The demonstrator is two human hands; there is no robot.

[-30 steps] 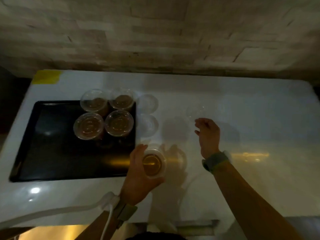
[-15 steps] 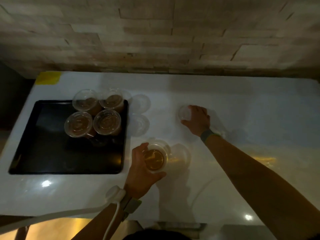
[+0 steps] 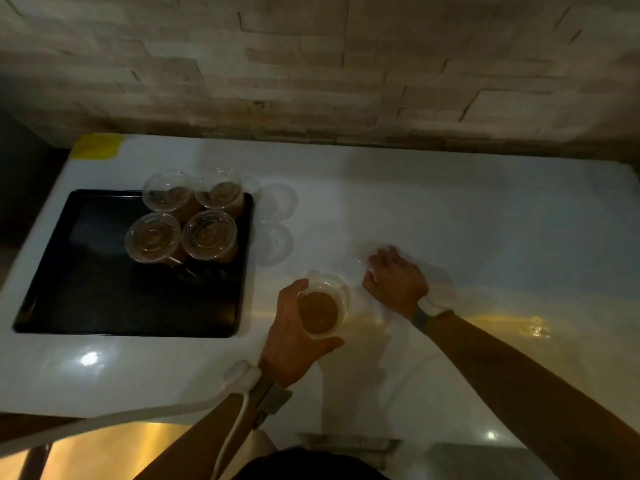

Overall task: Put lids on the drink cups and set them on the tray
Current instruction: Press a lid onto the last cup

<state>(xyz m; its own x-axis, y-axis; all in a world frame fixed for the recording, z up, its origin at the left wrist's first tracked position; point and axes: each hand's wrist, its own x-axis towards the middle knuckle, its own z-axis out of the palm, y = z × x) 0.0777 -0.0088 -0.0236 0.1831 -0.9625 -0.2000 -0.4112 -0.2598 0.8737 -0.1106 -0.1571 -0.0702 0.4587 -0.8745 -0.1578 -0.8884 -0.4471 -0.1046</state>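
Cup [image 3: 320, 311] still unlidded, near centre of the white counter [image 3: 450, 220].

Four lidded cups [image 3: 188, 216] stand at two o'clock on the black tray [image 3: 86, 306]; this one remains. Left hand [image 3: 294, 337] curls around its side; right hand [image 3: 398, 282], at its two o'clock, appears curled over a blurred clear lid, though I cannot tell.

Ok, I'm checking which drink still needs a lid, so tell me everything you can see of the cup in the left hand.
The cup is clear plastic, round, upright, and filled with brown drink. It has no lid: the open rim and liquid surface show from above. It stands on the white counter, right of the black tray, not on it. The left hand wraps its left and near sides. The right hand is close beside it, not touching.
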